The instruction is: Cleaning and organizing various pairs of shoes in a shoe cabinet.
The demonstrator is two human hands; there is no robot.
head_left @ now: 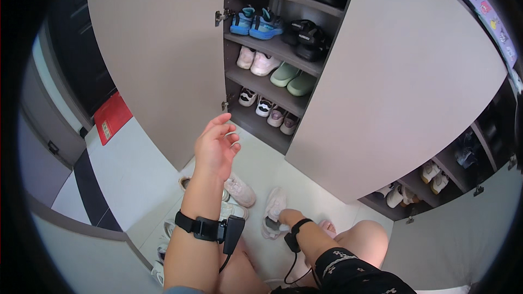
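Head view: left hand [217,147] empty, fingers loosely curled. Right hand [287,216] at the pink shoe [275,200], near the floor [256,160] edge along the cabinet [338,147]; fingers hidden, grip cannot be told. Left forearm [199,207] partly covers other shoes [239,190].

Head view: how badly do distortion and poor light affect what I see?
In the head view, the left cabinet door bows at its outer edge and the picture's rim falls to black; in the head view, the black sandals blend into shade; in the head view, the left hand reads clearly, but the right hand at the pale shoe shows little finger detail.
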